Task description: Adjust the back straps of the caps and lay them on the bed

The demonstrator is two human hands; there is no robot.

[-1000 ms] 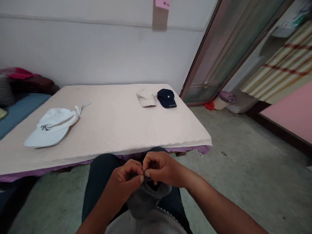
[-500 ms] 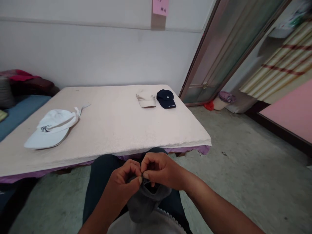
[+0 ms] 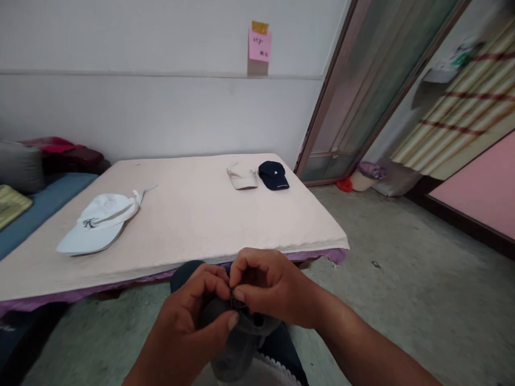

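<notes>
Table (image 3: pixel 189 214): near edge just beyond my hands; broad open surface between the white cap (image 3: pixel 100 214), on its left, and the beige cap (image 3: pixel 242 178) and navy cap (image 3: pixel 273 176), side by side by its far right corner. Floor (image 3: pixel 386 300): open, right of the table. Grey cap (image 3: pixel 234 359): over my lap (image 3: pixel 282 346), before the table's near edge. My left hand (image 3: pixel 191 316) and right hand (image 3: pixel 277 289): close together, both pinching the grey cap, fingers curled, forearms slanting inward.
</notes>
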